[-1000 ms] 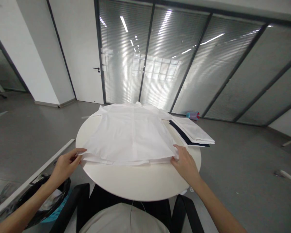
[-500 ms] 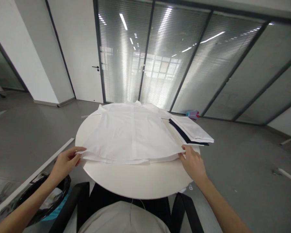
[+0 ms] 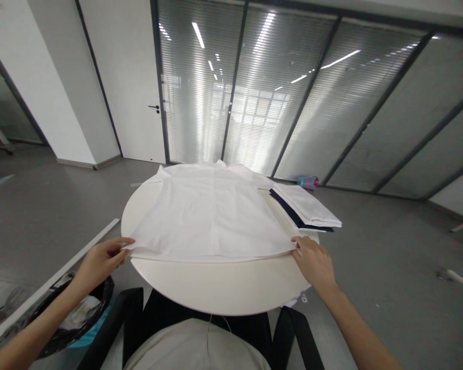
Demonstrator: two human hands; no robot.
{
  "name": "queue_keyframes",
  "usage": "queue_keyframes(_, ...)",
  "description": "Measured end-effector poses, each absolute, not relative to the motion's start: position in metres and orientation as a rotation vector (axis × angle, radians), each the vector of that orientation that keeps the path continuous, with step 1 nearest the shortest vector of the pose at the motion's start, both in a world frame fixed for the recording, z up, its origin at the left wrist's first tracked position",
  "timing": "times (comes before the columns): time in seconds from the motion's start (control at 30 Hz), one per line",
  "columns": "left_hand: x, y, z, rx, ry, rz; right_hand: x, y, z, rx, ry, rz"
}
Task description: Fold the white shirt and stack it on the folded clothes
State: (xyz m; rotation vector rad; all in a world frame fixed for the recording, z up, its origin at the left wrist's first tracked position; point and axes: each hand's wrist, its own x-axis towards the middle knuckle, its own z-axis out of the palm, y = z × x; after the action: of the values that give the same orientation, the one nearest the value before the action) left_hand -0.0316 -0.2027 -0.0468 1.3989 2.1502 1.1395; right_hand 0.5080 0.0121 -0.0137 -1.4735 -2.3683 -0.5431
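Observation:
A white shirt lies spread over the round white table, its collar at the far edge and its hem toward me. My left hand pinches the hem's left corner just off the table's left edge. At the opposite corner, my right hand grips the hem between thumb and fingers near the table's right side. The hem is drawn nearly straight between both hands. Right of the shirt rests a stack of folded clothes, white on top with a dark layer below.
A bin with a black liner stands on the floor at lower left, beside a long white bar. Black chair armrests flank me. A striped blue and red object lies by the glass partition.
The hem has been pulled straighter and its two layers lie closer together. My right hand has shifted slightly right and toward me; the left hand is slightly lower.

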Motion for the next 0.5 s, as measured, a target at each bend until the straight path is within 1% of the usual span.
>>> queue_keyframes(0.1,-0.036,-0.205,-0.051,1.473,2.215,1.097,0.51,0.012,-0.014,-1.444,-2.378,-0.556)
queue_keyframes(0.2,-0.037,-0.207,-0.048,1.553,2.312,0.972,0.51,0.011,-0.013,-1.477,-2.392,-0.547)
queue_keyframes(0.33,-0.025,-0.204,-0.029,1.939,2.48,0.812,0.495,0.002,-0.004,-1.387,-2.453,-0.596)
queue_keyframes(0.4,-0.008,-0.198,-0.017,2.24,2.426,0.784,0.477,-0.007,0.004,-1.261,-2.499,-0.543)
queue_keyframes(0.5,0.031,-0.18,0.0,2.555,2.088,0.695,0.439,-0.025,0.015,-1.01,-2.6,-0.32)
